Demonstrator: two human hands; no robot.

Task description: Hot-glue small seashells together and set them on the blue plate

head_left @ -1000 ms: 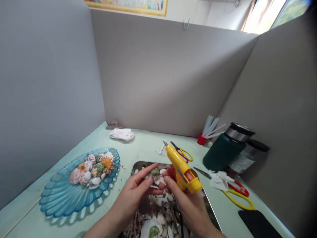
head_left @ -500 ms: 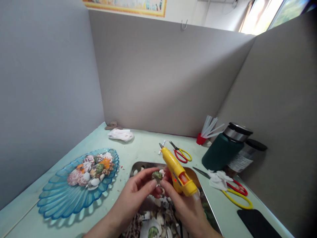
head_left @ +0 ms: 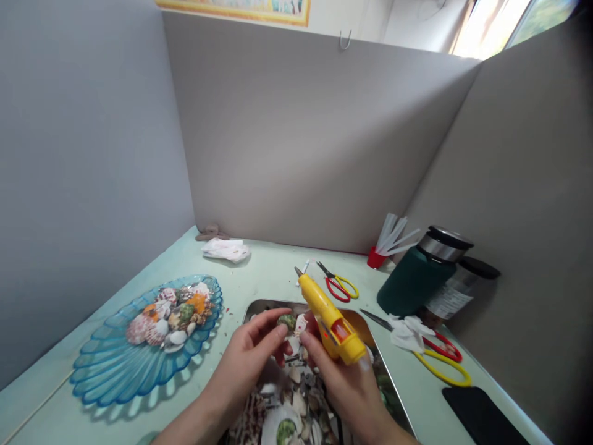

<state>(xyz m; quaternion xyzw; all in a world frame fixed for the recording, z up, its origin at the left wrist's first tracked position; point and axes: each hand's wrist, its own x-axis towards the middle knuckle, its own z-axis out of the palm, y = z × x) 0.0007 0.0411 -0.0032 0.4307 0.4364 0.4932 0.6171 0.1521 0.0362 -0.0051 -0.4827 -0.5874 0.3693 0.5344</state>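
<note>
Over a metal tray [head_left: 395, 395] of loose shells, my left hand [head_left: 252, 352] pinches a small green shell [head_left: 287, 321] between thumb and fingers. My right hand [head_left: 345, 383] is closed on a yellow hot glue gun [head_left: 327, 315], whose nozzle points up and away to the left. Close by my right thumb and fingertips is a white speckled shell [head_left: 301, 325], apparently pinched there too. A narrow gap separates the two shells. Below my hands lie many shells, among them another green shell [head_left: 286, 431] on a white piece.
Left is a blue scalloped dish [head_left: 134, 374] with a shell cluster. Behind stand small scissors [head_left: 340, 287] and a red cup [head_left: 376, 258] of glue sticks. Right are a green bottle [head_left: 414, 281], larger scissors [head_left: 442, 368] with white tissue [head_left: 410, 332], and a black phone-like slab [head_left: 482, 415].
The green shell has shifted left and up with my left fingers, parting from the white speckled shell. My right hand and the glue gun have moved slightly left.
</note>
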